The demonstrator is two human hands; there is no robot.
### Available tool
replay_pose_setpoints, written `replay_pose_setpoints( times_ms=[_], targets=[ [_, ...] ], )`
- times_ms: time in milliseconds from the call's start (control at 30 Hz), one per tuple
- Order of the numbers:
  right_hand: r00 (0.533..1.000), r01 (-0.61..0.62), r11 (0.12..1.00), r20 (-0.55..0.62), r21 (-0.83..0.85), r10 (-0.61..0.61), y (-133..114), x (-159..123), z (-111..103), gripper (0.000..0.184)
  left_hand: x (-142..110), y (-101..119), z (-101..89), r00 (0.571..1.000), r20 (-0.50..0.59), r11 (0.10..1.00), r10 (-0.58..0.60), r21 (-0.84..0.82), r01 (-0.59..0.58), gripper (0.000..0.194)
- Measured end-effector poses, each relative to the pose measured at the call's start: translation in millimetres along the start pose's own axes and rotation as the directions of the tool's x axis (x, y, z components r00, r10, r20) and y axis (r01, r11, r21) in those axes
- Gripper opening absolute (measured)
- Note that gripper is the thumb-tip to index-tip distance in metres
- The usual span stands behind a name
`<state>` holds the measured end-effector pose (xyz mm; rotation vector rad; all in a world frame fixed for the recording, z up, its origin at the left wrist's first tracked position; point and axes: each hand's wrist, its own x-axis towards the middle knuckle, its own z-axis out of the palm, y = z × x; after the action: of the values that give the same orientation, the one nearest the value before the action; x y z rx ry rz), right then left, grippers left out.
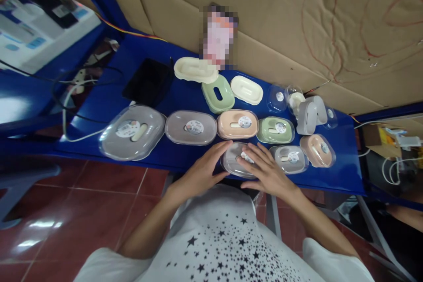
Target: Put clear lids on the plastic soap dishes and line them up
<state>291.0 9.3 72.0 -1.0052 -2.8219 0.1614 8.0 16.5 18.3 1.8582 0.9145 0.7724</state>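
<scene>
Grey plastic is shown in the oval container (pixel 231 158), set near the front edge of the desk (pixel 180 156) and topped by a clear cover (pixel 231 168) with a label (pixel 245 157). The left hand (pixel 201 172) is held open at the container's left side, fingers close together, thumb apart; whether the rim is touched cannot be told. The right hand (pixel 271 174) is opened with fingers spread over the right part, the label partly hidden; nothing is enclosed in either palm. For good handling, it is judged, the rim should be steadied evenly from both sides and the cover spared hard pressure at its middle. Sideways slips are best avoided, since a smaller grey container (pixel 287 166) is placed just to the right, with a peach box (pixel 313 152) beyond. Behind, a row is formed by a large grey box (pixel 128 145), a long grey box (pixel 175 128), a peach container (pixel 228 128) and a green container (pixel 264 130). Farther back, a slotted green tray (pixel 227 92) and a cream tray (pixel 246 90) are seen before a cardboard panel (pixel 271 17).
</scene>
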Motion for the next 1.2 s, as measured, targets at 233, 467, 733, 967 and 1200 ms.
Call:
replay_pose_setpoints(
  times_ms=[233, 467, 733, 967, 1200],
  targets=[
    [0.995, -0.098, 0.987, -0.043, -0.126, 0.094, -20.7, -4.1, 13.6, 0.082, 1.9, 1.8, -1.3, 0.999, 0.047, 1.0, 0.019, -0.011, -0.019, 0.09],
    [0.976, -0.2, 0.965, -0.12, -0.17, 0.181, -41.1, -7.5, 24.4, 0.087, -0.1, 1.3, 4.3, 0.997, 0.053, 0.988, 0.052, 0.139, -0.059, 0.089],
    [0.974, -0.196, 0.98, -0.119, -0.03, 0.191, -35.6, -4.5, 24.7, 0.078, -1.4, 0.8, 10.6, 0.998, -0.007, 0.976, 0.068, 0.209, -0.065, 0.083],
    [0.973, -0.207, 0.969, -0.075, 0.132, 0.218, 35.2, 17.0, -51.0, 0.052, -5.6, 6.9, 17.3, 0.984, -0.07, 0.915, 0.162, 0.384, -0.123, 0.083],
    [0.933, -0.305, 0.946, 0.163, -0.11, 0.32, 146.5, 113.6, -44.4, 0.037, -8.8, 16.7, 25.1, 0.981, -0.121, 0.86, 0.153, 0.505, -0.072, 0.074]
  ],
)
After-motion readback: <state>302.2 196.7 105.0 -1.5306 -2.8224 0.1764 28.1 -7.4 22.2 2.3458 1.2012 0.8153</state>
